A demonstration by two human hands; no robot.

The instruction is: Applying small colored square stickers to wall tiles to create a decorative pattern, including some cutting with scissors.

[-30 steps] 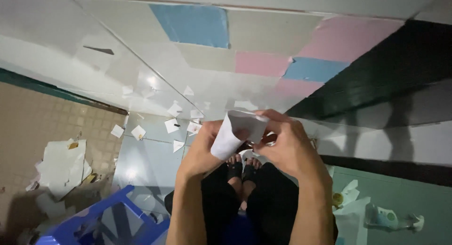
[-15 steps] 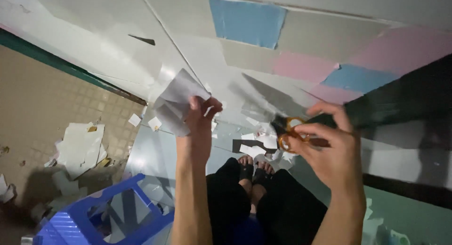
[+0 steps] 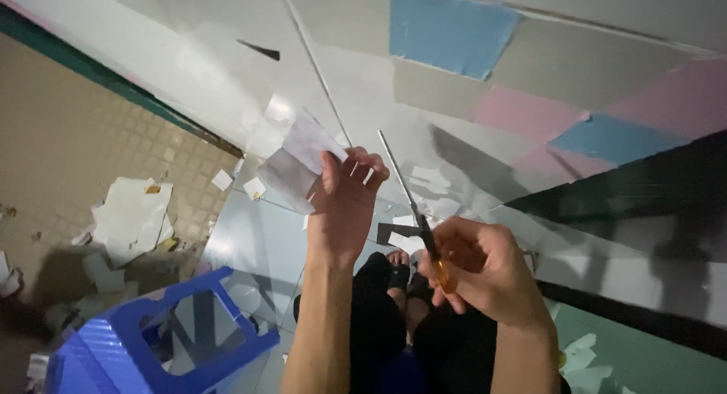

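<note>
above the littered floor, our left hand (image 3: 344, 212) gripped a folded white paper (image 3: 297, 161); our right hand (image 3: 485, 269) clenched orange-handled scissors (image 3: 415, 208), long axis slanting, blades pointed up-left toward the paper, just apart.

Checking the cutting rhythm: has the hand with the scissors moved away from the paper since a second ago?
Yes. The right hand with the scissors has dropped toward the feet, away from the paper in the left hand.
</note>
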